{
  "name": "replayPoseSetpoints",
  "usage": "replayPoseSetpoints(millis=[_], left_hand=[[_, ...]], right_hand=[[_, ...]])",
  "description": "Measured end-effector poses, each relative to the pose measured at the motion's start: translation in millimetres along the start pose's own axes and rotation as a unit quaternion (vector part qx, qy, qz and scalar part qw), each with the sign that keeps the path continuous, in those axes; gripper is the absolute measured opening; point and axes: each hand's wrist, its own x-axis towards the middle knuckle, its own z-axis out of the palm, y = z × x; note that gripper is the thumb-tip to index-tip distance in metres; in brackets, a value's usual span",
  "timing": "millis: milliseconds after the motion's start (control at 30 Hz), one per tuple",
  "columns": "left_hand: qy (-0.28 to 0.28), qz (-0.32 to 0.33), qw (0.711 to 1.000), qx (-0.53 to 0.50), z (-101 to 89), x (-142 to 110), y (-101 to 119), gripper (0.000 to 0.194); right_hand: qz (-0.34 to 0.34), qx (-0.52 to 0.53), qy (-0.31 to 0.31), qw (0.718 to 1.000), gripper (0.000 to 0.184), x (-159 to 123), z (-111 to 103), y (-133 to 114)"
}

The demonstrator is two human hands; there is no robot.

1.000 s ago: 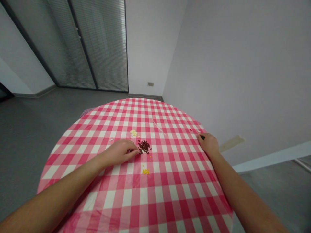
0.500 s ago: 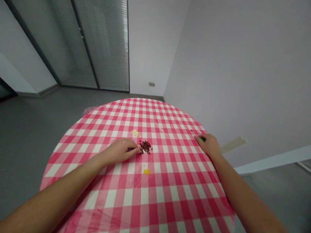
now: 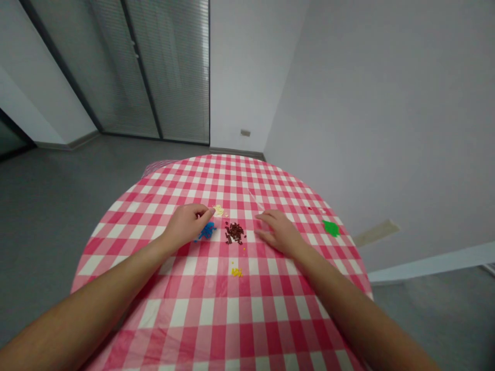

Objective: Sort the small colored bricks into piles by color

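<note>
My left hand (image 3: 186, 222) reaches over the left of the table, thumb and fingers drawn together in a pinch. Its fingertips are at the edge of a small pile of cream-coloured bits (image 3: 218, 210); anything between them is too small to make out. Just below that hand lies a pile of blue bits (image 3: 208, 230). Dark brown pieces (image 3: 234, 233) are heaped between my two hands. To their right, my right hand (image 3: 279, 233) is open with its fingers apart, holding nothing. A few yellow bits (image 3: 236, 272) lie nearer to me.
A red-and-white checked cloth (image 3: 232, 319) covers the round table. Near its right edge is a green pile (image 3: 331, 228), with a small red bit (image 3: 310, 208) beyond it. A wall (image 3: 386, 129) stands close on the right. Behind is a glass partition with blinds (image 3: 178, 72).
My right hand has left the green pile and moved left towards the brown pieces, its fingers now apart. My left hand has shifted up to the cream bits, uncovering the blue pile.
</note>
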Motion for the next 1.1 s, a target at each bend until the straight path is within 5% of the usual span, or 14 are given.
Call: replayPoseSetpoints(millis=[133,433,833,1100], left_hand=[[-0.003,0.006,1.0,-0.018,2.1,0.8,-3.3,0.046],[-0.013,0.02,1.0,-0.017,2.7,2.3,-2.9,0.044],[-0.025,0.065,0.997,-0.026,4.5,3.4,-5.8,0.047],[-0.023,0.067,0.997,-0.029,3.9,3.3,-5.8,0.046]], right_hand=[[-0.074,0.038,-0.077,0.994,0.061,23.1,15.3,-27.1],[-0.09,0.044,-0.076,0.992,0.071,31.4,23.7,-25.8],[-0.123,0.167,-0.053,0.977,0.051,45.0,38.7,-53.6],[-0.167,0.195,-0.04,0.966,0.024,49.5,49.5,-50.3]])
